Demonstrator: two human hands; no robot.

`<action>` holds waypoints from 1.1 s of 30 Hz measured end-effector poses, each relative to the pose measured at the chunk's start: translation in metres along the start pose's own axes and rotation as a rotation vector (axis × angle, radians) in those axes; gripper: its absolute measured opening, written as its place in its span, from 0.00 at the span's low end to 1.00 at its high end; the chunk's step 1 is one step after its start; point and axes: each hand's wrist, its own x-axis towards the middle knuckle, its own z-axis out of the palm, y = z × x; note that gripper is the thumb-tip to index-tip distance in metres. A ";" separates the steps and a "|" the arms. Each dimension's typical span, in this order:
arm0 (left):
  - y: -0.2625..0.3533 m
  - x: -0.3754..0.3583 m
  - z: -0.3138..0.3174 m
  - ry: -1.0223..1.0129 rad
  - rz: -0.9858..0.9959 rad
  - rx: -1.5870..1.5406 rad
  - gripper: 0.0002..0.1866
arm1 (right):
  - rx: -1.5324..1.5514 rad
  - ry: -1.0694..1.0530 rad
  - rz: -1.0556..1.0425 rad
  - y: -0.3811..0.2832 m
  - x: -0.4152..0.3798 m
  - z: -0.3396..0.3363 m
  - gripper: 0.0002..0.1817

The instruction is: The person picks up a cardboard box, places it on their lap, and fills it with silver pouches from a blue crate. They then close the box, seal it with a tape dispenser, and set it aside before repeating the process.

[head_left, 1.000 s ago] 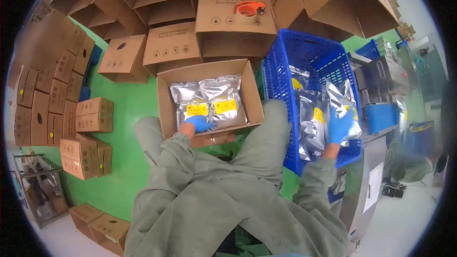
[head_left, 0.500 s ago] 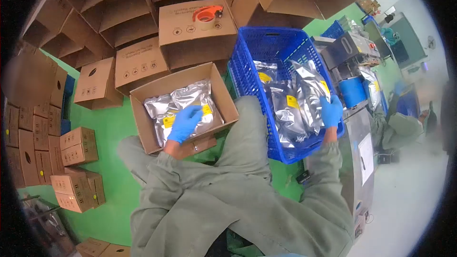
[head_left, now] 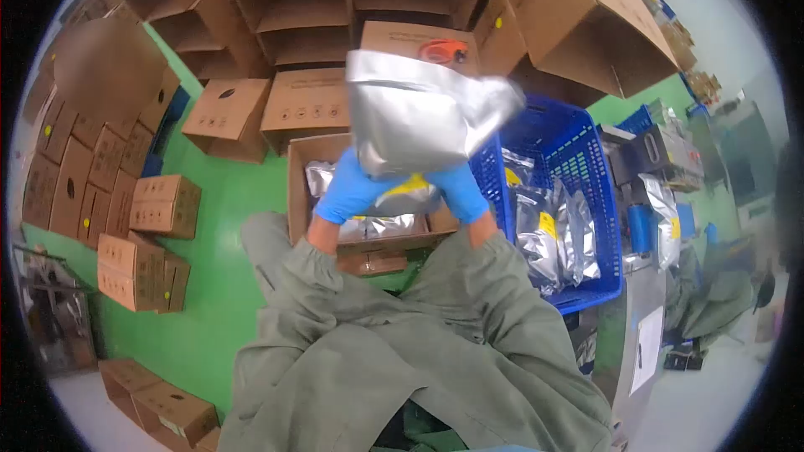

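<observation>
A silver foil pouch (head_left: 410, 113) with a yellow label is held up in front of me, slightly blurred. My left hand (head_left: 356, 188), in a blue glove, grips its lower left side. On its lower right side is my right hand (head_left: 456, 191), gloved the same way; the pouch hides some fingers of both. Below and behind it stands an open cardboard box (head_left: 300, 192) with more silver pouches (head_left: 389, 226) inside, partly covered by my hands. To the right, a blue plastic crate (head_left: 615, 259) holds several upright pouches (head_left: 536, 230) with yellow labels.
An orange tape dispenser (head_left: 444, 52) lies on a carton behind the pouch. Open cartons (head_left: 301, 0) are stacked at the back, closed cartons (head_left: 138, 272) at the left on the green floor. A metal machine (head_left: 662, 155) and a co-worker (head_left: 720, 293) are at the right.
My right hand has brought a pouch out of the crate, leftward and up over the box. My left hand has left the pouches in the box and now holds this one too. The view has shifted.
</observation>
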 end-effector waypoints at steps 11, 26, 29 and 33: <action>0.021 -0.010 -0.033 0.754 0.082 -0.270 0.04 | -0.661 0.148 -0.512 -0.121 0.026 0.104 0.31; -0.059 -0.149 -0.069 0.565 -0.533 0.395 0.32 | -1.442 0.169 -0.359 0.049 0.072 -0.003 0.34; -0.127 -0.114 -0.083 0.496 -0.633 0.916 0.27 | -1.590 0.280 0.022 0.042 0.056 -0.048 0.24; -0.182 -0.059 -0.136 0.181 -0.666 1.101 0.12 | -1.675 -0.274 0.385 0.063 0.018 -0.076 0.22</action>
